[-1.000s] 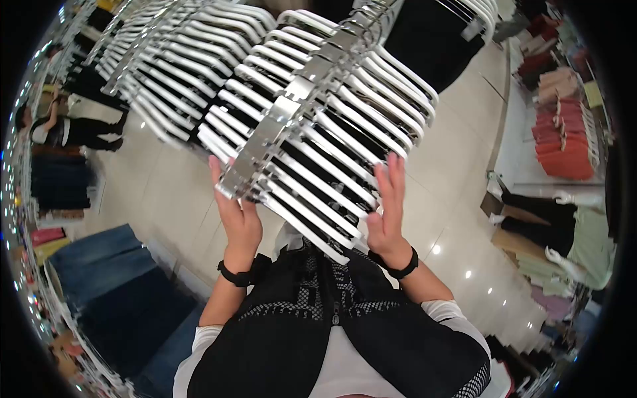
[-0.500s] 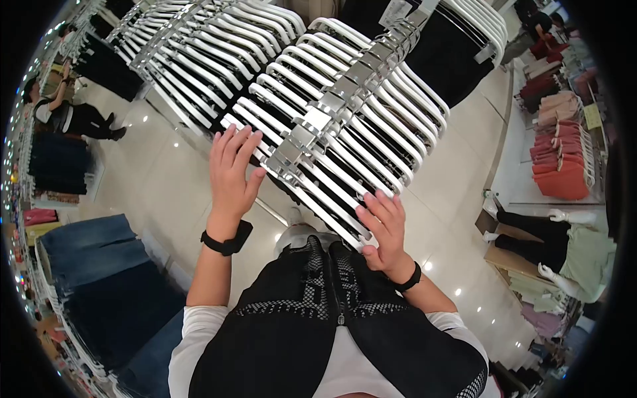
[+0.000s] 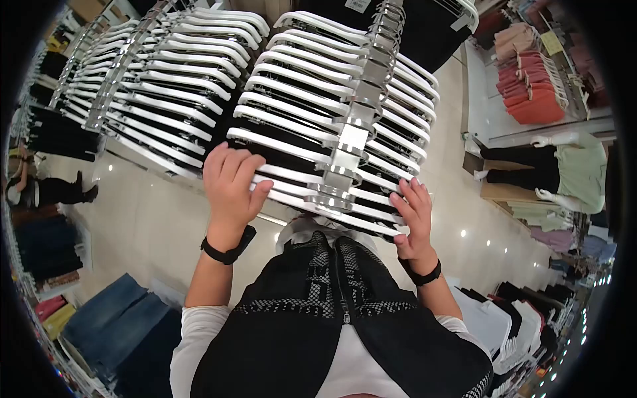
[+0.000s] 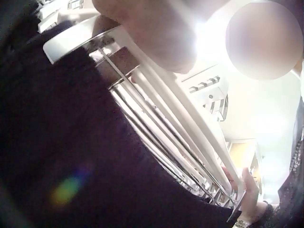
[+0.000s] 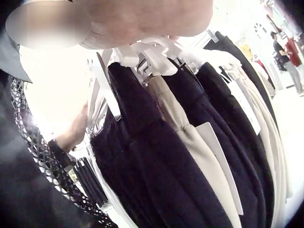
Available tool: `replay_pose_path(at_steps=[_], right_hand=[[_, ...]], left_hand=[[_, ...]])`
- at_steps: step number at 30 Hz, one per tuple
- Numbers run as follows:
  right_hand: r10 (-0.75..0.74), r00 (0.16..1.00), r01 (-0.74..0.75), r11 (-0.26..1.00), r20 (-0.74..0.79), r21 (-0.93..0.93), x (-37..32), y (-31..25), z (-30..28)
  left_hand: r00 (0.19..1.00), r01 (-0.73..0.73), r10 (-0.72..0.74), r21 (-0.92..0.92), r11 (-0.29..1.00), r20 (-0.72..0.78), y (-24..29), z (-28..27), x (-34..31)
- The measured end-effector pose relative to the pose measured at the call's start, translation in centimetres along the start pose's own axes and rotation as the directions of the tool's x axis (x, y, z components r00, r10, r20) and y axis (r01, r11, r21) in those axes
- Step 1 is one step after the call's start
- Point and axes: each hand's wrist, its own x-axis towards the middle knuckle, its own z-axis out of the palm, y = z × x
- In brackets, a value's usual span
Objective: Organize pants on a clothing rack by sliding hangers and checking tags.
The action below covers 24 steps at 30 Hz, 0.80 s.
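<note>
White hangers [image 3: 285,146] with metal clips hang in a row on a shiny metal rail [image 3: 345,159]. My left hand [image 3: 229,182] grips the left ends of the nearest hangers, fingers bent over the top and thumb on the near side. At their right ends, my right hand [image 3: 416,219] holds with its fingers over several hangers and its thumb in front. Dark trousers [image 5: 156,142] and beige trousers [image 5: 178,114] hang below, some with white tags [image 5: 221,166]. Dark cloth [image 4: 57,118] fills much of the left wrist view.
A second rail of white hangers [image 3: 179,73] stands to the left. Folded jeans [image 3: 119,325] lie at lower left. To the right are a mannequin [image 3: 564,166] in a pale green top and a rack of coral garments [image 3: 534,96]. Another person [image 3: 50,189] is at far left.
The head view has turned, so the rail now runs nearly upright. The left hand has moved from beside the row to bend over the hanger ends. The right hand stays at the right ends.
</note>
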Motion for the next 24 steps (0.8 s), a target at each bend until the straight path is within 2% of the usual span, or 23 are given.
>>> replay_pose_path(at_steps=[3,4,7,10,13,17,18,21,22,24], right_hand=[[0.04,0.999,-0.041,0.998,-0.019,-0.046,0.2,-0.4,0.5],[0.048,0.999,-0.049,0.997,-0.014,-0.061,0.2,-0.4,0.6],[0.057,0.998,-0.058,0.995,-0.006,-0.076,0.6,-0.8,0.5],[0.11,0.99,-0.118,0.99,-0.09,-0.082,0.8,-0.6,0.0],[0.226,0.958,-0.224,0.974,-0.179,0.031,2.4,-0.7,-0.5],[0.158,0.987,-0.158,0.986,-0.006,-0.048,2.1,-0.6,-0.4],[0.168,0.986,-0.168,0.985,0.01,-0.047,2.1,-0.4,-0.8],[0.261,0.948,-0.269,0.963,-0.18,-0.021,2.3,1.1,-1.4],[0.309,0.921,-0.305,0.951,-0.235,0.054,3.3,0.7,-1.3],[0.309,0.941,-0.303,0.951,-0.138,0.062,3.2,1.2,-1.0]], left_hand=[[0.997,0.044,-0.05,-0.087,0.995,-0.065,0.5,0.5,1.0],[0.995,0.002,0.0,0.024,1.0,-0.097,0.8,0.2,2.2],[0.996,0.028,-0.025,-0.033,0.999,0.088,0.0,-0.1,2.2],[0.984,0.049,-0.031,-0.099,0.994,0.176,-0.4,-0.9,2.5],[0.993,-0.037,0.037,0.0,0.999,0.109,0.3,-1.5,5.1],[0.933,0.053,-0.03,-0.055,0.997,0.36,-1.0,-1.5,5.0],[0.927,0.086,-0.041,-0.105,0.991,0.374,-1.1,-1.4,5.1],[0.979,-0.073,0.083,-0.061,0.995,0.186,-0.5,-1.2,6.4],[0.975,-0.078,0.091,-0.068,0.995,0.202,-0.6,-0.9,6.9],[0.966,-0.065,0.082,-0.075,0.995,0.243,-0.9,-0.5,6.9]])
